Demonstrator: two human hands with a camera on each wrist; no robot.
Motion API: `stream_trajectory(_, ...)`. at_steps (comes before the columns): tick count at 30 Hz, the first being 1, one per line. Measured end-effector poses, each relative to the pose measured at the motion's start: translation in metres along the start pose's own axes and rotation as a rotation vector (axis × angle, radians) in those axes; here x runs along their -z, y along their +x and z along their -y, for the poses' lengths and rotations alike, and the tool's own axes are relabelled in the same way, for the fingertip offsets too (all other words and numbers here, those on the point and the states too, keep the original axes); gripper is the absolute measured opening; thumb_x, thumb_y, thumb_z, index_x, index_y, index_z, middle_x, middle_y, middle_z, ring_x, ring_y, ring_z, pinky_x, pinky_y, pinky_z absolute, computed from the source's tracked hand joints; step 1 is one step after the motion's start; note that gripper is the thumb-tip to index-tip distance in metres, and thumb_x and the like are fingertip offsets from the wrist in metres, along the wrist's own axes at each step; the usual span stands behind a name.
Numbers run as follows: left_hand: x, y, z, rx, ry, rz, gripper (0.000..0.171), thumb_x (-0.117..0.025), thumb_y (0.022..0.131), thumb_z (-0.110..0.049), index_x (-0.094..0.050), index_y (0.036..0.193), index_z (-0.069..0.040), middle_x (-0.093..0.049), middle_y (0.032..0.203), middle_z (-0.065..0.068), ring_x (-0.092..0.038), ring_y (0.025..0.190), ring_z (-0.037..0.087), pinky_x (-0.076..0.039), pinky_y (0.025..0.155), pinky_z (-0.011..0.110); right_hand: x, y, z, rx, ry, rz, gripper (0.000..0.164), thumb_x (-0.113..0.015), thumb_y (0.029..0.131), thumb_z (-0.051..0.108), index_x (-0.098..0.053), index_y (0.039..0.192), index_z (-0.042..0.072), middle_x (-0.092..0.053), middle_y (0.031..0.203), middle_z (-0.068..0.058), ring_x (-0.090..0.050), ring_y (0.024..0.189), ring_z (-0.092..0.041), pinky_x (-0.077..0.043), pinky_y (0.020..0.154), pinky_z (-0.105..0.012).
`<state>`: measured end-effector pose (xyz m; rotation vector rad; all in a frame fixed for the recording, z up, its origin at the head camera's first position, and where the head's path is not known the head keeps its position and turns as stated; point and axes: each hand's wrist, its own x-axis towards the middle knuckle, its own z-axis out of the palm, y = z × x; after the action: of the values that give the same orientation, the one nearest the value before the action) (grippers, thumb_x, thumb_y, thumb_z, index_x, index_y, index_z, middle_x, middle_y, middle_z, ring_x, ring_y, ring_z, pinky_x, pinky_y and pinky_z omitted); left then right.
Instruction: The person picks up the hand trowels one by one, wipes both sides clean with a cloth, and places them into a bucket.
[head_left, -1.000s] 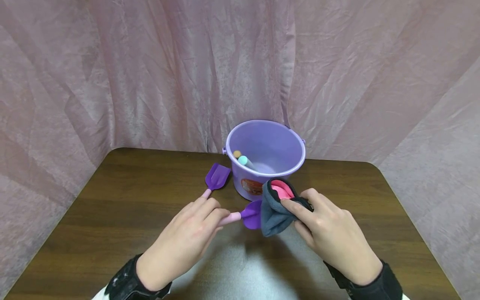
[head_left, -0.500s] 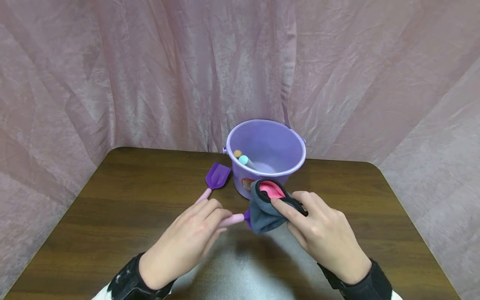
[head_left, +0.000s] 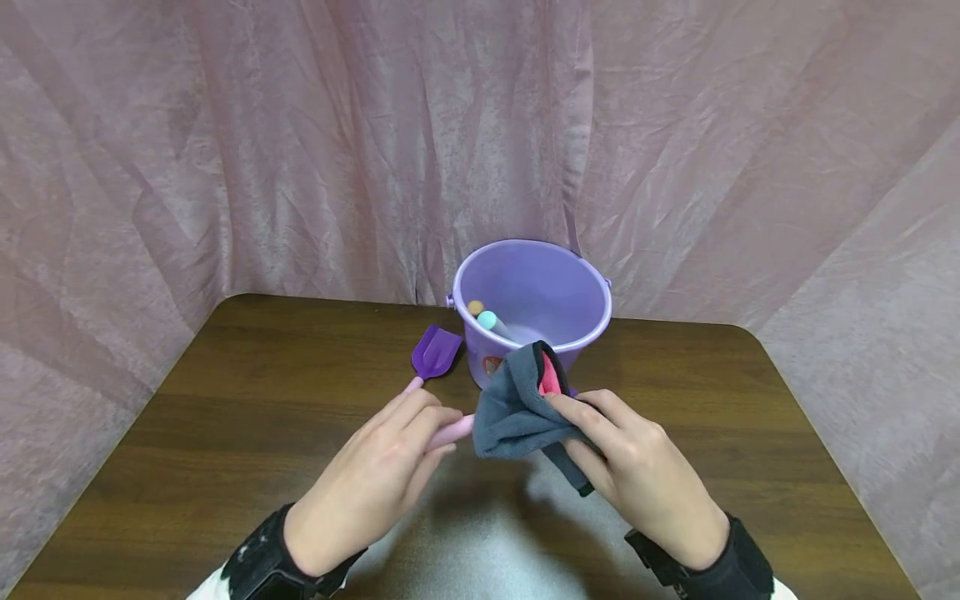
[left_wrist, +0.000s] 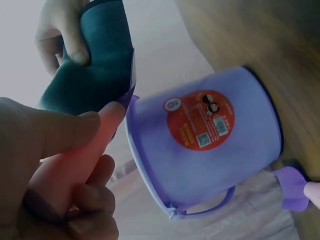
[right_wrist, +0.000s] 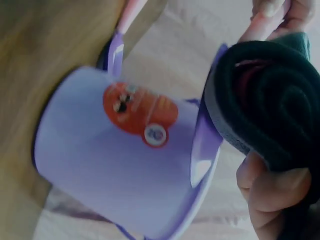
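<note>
In the head view my left hand (head_left: 371, 479) grips the pink handle of a toy shovel (head_left: 453, 432), thumb along it in the left wrist view. My right hand (head_left: 637, 467) pinches a folded grey cloth (head_left: 513, 408) with black edging and pink inside. The cloth lies against the shovel's purple blade (right_wrist: 207, 135), hiding most of it in the head view. Both are held up in front of a lilac bucket (left_wrist: 250, 135). A second purple shovel (head_left: 435, 352) lies on the table left of the bucket, its pink handle partly behind my left hand.
Inside the bucket, a mint round-ended stick (head_left: 491, 322) and a tan one (head_left: 475, 307) lean at the left wall. The bucket stands near the far edge of the brown wooden table (head_left: 300, 367). A pinkish curtain (head_left: 337, 167) hangs behind.
The right hand has moved left with the cloth, which now covers the held shovel's blade and has turned, a flap hanging below. The left hand keeps its hold and barely shifts.
</note>
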<state>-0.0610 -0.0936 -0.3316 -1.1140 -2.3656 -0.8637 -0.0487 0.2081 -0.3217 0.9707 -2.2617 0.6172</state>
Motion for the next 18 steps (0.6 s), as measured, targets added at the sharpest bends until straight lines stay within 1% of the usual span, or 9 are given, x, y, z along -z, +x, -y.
stream_trajectory(5, -0.002, -0.001, -0.002, 0.012, -0.013, 0.003, 0.015, -0.072, 0.102, -0.009, -0.068, 0.116, -0.008, -0.061, 0.108, -0.003, -0.062, 0.103, 0.011, -0.035, 0.121, 0.048, -0.008, 0.001, 0.001, -0.048, 0.114, -0.068, 0.037, -0.053, 0.112, 0.03, -0.071, 0.133, 0.006, -0.069, 0.108, -0.001, -0.068, 0.088, -0.012, -0.056, 0.077, -0.018)
stream_trajectory(7, -0.003, -0.001, -0.003, 0.011, -0.02, -0.003, 0.014, -0.071, 0.103, -0.01, -0.068, 0.117, -0.009, -0.062, 0.108, -0.003, -0.062, 0.102, 0.01, -0.034, 0.122, 0.047, -0.011, 0.002, 0.003, -0.058, 0.139, -0.099, 0.035, -0.055, 0.111, 0.029, -0.072, 0.131, 0.005, -0.07, 0.109, -0.002, -0.068, 0.089, -0.013, -0.056, 0.079, -0.017)
stream_trajectory(10, -0.004, -0.001, -0.004, 0.004, -0.022, -0.014, 0.016, -0.072, 0.101, -0.008, -0.068, 0.117, -0.01, -0.062, 0.107, -0.004, -0.06, 0.098, 0.008, -0.036, 0.121, 0.041, -0.014, 0.002, 0.005, -0.079, 0.167, -0.126, 0.034, -0.055, 0.111, 0.027, -0.072, 0.13, 0.003, -0.07, 0.109, -0.003, -0.068, 0.091, -0.014, -0.055, 0.08, -0.015)
stream_trajectory(11, -0.005, -0.001, -0.005, -0.001, -0.02, -0.02, 0.015, -0.072, 0.101, -0.008, -0.068, 0.116, -0.01, -0.062, 0.107, -0.004, -0.059, 0.097, 0.008, -0.036, 0.121, 0.041, -0.015, 0.002, 0.005, -0.086, 0.173, -0.134, 0.034, -0.055, 0.111, 0.026, -0.072, 0.129, 0.003, -0.07, 0.109, -0.003, -0.068, 0.091, -0.014, -0.055, 0.08, -0.015)
stream_trajectory(14, -0.006, -0.001, -0.006, 0.0, -0.011, -0.025, 0.018, -0.075, 0.098, -0.006, -0.067, 0.114, -0.009, -0.062, 0.106, -0.004, -0.059, 0.095, 0.009, -0.037, 0.12, 0.041, -0.017, 0.002, 0.007, -0.116, 0.2, -0.15, 0.031, -0.058, 0.107, 0.02, -0.072, 0.129, 0.004, -0.071, 0.112, -0.004, -0.069, 0.094, -0.016, -0.055, 0.084, -0.016)
stream_trajectory(16, -0.006, -0.001, -0.007, 0.009, -0.003, -0.021, 0.019, -0.076, 0.097, -0.005, -0.067, 0.113, -0.009, -0.062, 0.106, -0.004, -0.059, 0.095, 0.009, -0.035, 0.121, 0.046, -0.018, 0.002, 0.009, -0.137, 0.219, -0.163, 0.029, -0.062, 0.103, 0.014, -0.072, 0.129, 0.005, -0.072, 0.114, -0.004, -0.07, 0.097, -0.017, -0.054, 0.087, -0.017)
stream_trajectory(18, -0.007, -0.001, -0.007, 0.019, -0.001, -0.016, 0.021, -0.077, 0.095, -0.004, -0.067, 0.113, -0.009, -0.061, 0.106, -0.004, -0.06, 0.094, 0.01, -0.035, 0.121, 0.05, -0.019, 0.002, 0.011, -0.156, 0.238, -0.178, 0.031, -0.066, 0.099, 0.008, -0.072, 0.129, 0.006, -0.072, 0.115, -0.005, -0.07, 0.098, -0.018, -0.054, 0.09, -0.018)
